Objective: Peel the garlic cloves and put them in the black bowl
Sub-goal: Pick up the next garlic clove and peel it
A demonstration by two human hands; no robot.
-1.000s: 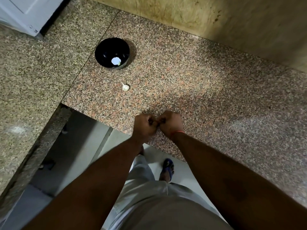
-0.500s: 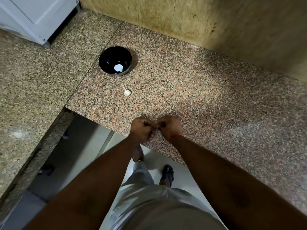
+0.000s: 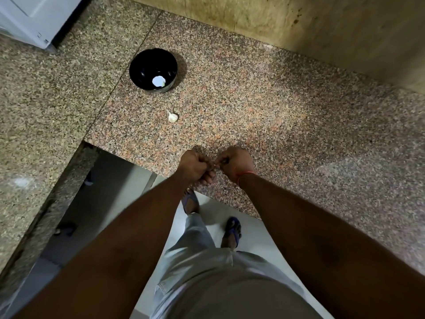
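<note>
The black bowl [image 3: 153, 69] stands on the granite counter [image 3: 264, 107], with a small pale piece [image 3: 162, 83] beside a bright reflection at its bottom. A white unpeeled garlic clove [image 3: 172, 116] lies on the counter just in front of the bowl. My left hand [image 3: 195, 167] and my right hand [image 3: 234, 162] are curled knuckle to knuckle at the counter's front edge. Between their fingertips they pinch a small garlic clove [image 3: 215, 164], mostly hidden by the fingers.
A tan tiled wall [image 3: 299, 21] backs the counter. A white appliance [image 3: 34, 17] sits at the far left corner. The counter is L-shaped, with its inner edge [image 3: 92, 143] left of my hands and the floor and my feet below.
Both hands stay together over the counter's front edge, fingers working at the clove. The view has shifted slightly; bowl and loose clove have not moved on the counter.
</note>
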